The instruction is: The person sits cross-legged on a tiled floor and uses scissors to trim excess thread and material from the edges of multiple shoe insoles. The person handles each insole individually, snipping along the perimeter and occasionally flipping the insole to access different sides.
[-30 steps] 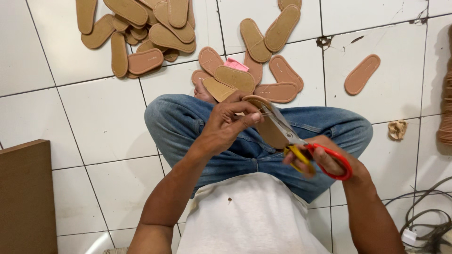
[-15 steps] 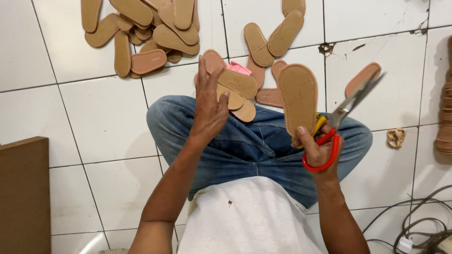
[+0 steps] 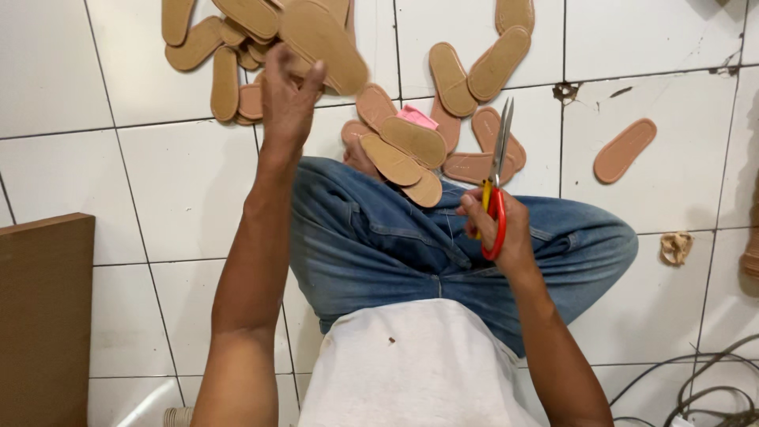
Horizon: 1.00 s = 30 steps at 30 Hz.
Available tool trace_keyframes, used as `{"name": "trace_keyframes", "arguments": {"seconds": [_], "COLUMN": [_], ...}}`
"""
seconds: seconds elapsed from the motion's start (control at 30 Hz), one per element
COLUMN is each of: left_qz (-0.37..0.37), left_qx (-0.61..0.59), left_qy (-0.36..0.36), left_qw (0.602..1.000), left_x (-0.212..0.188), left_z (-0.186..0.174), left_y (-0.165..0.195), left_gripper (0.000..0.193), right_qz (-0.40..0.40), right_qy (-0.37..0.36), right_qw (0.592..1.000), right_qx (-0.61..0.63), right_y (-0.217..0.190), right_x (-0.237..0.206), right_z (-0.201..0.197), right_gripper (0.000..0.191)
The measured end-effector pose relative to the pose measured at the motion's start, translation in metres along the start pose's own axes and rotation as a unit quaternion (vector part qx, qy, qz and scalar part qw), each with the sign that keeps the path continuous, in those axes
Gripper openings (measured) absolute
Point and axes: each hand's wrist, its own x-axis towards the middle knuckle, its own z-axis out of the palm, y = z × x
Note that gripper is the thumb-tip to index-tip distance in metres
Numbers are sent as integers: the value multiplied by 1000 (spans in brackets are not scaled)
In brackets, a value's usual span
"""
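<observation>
Floor [image 3: 158, 174]: white tiles with dark grout, seen from above; the person sits on it with legs crossed in jeans [image 3: 379, 237], which serve here as the landmark.
Board [image 3: 43, 316]: a brown slab at the left edge, well left of the jeans, apart from both hands.
Far pile [image 3: 213, 55]: many tan soles heaped beyond the jeans and to their left, long axes lying every way.
Near pile [image 3: 403, 150]: a smaller heap of soles just past the jeans, its nearest ones overlapping the denim edge; a pink scrap [image 3: 417, 117] sits on it.
Lone sole [image 3: 624, 150]: beyond the jeans to the right, on bare tile, tilted up to the right, well apart from both hands.
Crumpled scrap [image 3: 676, 247]: on the floor just right of the jeans.
Left hand [image 3: 288, 99]: stretched out past the jeans, over the right edge of the far pile, fingers closed on the near end of one sole.
Held sole [image 3: 324, 43]: slightly blurred, long axis running up-left to down-right, its bulk lying beyond the fingers and over the far pile.
Right hand [image 3: 502, 229]: over the jeans, closed through the red and yellow handles of the scissors.
Scissors [image 3: 498, 170]: blades shut, pointing straight away from the body toward the near pile, tips above it.
Nearer hand: the left hand is at the far pile; the right hand is nearer the near pile.
</observation>
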Motion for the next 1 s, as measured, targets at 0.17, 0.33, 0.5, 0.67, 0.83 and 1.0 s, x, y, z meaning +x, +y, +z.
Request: {"name": "trace_keyframes", "arguments": {"seconds": [0.17,0.33,0.5,0.67,0.83,1.0], "left_qz": [38,291,170,129,-44,-149], "left_qx": [294,603,592,447,270,-192], "left_qy": [-249,-279,-388,-412,-340,-259], "left_qw": [922,688,685,784,900,935], "left_x": [-43,-80,-71,-45,-34,-52], "left_z": [35,109,119,88,57,56], "left_y": [-23,-45,-42,-4,40,52], "left_gripper": [41,60,25,37,38,42], "right_qz": [32,56,48,23,14,-75], "right_qy": [6,8,27,37,64,57], "right_qw": [999,998,998,999,998,995], "right_qx": [-2,-10,-19,10,-14,16], "right_y": [12,16,17,16,4,-6], "right_x": [0,-9,-15,-16,-13,-17], "right_z": [-6,-12,-22,-29,-32,-22], "right_gripper": [29,29,27,25,28,33]}}
